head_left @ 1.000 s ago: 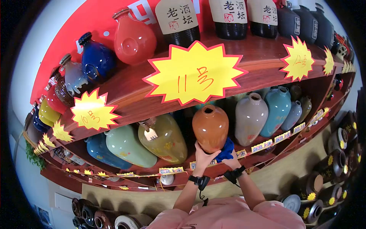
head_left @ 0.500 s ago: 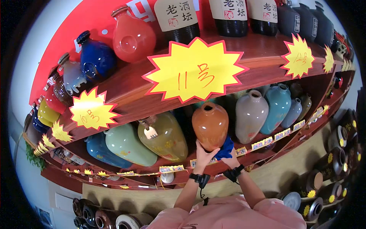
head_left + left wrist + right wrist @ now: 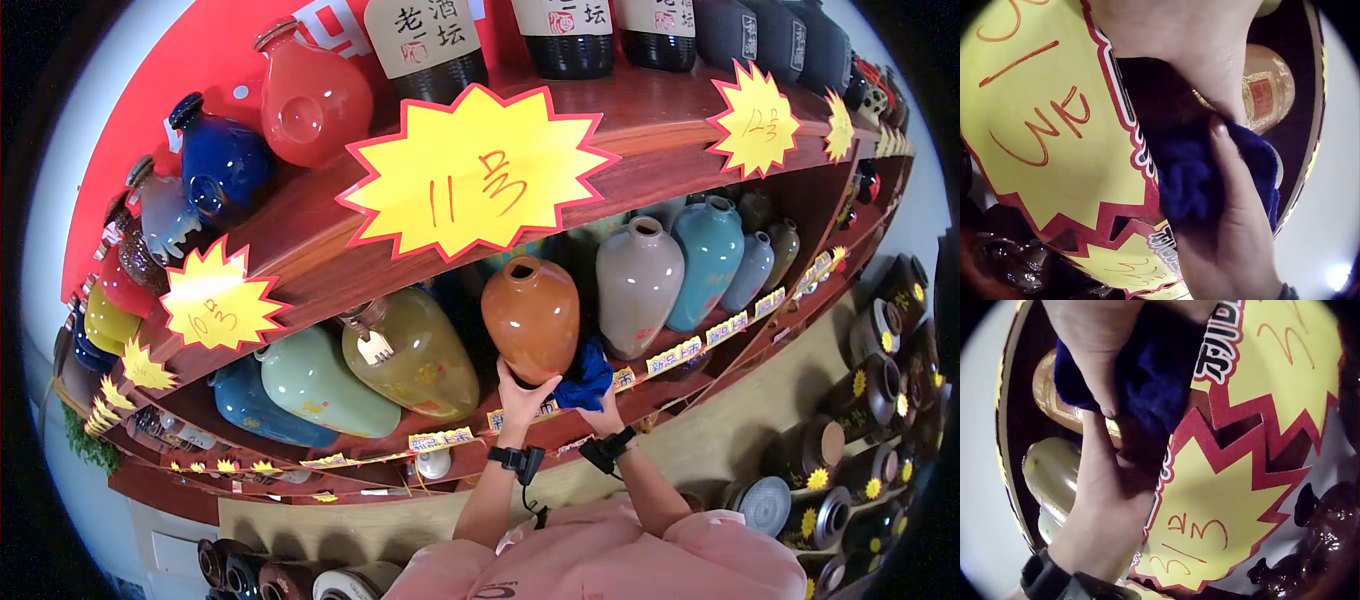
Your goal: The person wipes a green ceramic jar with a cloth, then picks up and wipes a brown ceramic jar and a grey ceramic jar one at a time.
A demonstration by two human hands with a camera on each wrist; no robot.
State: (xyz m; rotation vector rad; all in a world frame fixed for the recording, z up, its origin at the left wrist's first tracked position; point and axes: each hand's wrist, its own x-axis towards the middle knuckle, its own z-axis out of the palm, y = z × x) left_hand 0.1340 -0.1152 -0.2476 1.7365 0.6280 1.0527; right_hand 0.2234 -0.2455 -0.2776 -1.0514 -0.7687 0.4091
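The head camera sits below and behind the hands, tilted up at the shelves. It is wide and fairly far off, with the left hand [image 3: 520, 388], right hand [image 3: 603, 408] and whole orange jar [image 3: 530, 315] mid-frame. Each wrist camera looks along its own palm, very close, across to the other hand. All three share the blue cloth [image 3: 585, 375] and the yellow starburst sign [image 3: 470, 175] above the hands.
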